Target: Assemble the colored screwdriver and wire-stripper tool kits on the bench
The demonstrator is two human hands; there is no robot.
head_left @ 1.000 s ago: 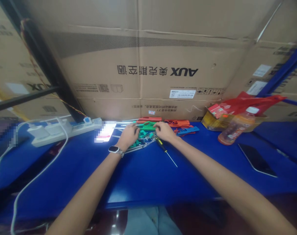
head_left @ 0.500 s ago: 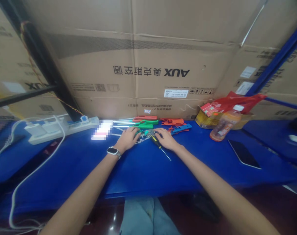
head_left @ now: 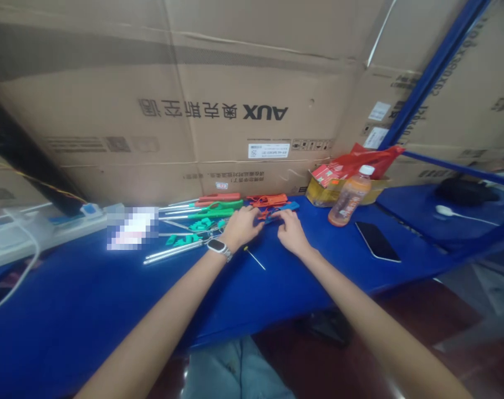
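Note:
My left hand (head_left: pixel 243 228), with a watch (head_left: pixel 219 247) on its wrist, lies over a group of small parts, thumb and fingers apart. A screwdriver (head_left: pixel 255 259) shows its shaft below that hand; its handle is mostly hidden. My right hand (head_left: pixel 293 234) reaches with its fingers to the blue plastic pieces (head_left: pixel 290 206), touching or almost touching them. Orange plastic pieces (head_left: pixel 267 199) lie just beyond both hands. To the left are a red handle (head_left: pixel 220 197) and a green handle (head_left: pixel 224 209) with metal rods, teal plastic parts (head_left: pixel 183 239) and loose metal tubes (head_left: pixel 172 254).
A drink bottle (head_left: pixel 351 197) stands before a yellow box (head_left: pixel 316 193) with a red bag (head_left: pixel 364 160). A phone (head_left: pixel 377 241) lies on the right of the blue tabletop (head_left: pixel 218 310). A blurred bright object (head_left: pixel 133 227) and a power strip (head_left: pixel 75 228) are at left. Cardboard (head_left: pixel 210 133) stands behind.
The view has turned to the right. Both hands have left the metal parts and screwdriver handle area and moved right, toward the orange and blue pieces. Teal parts and tubes are now uncovered.

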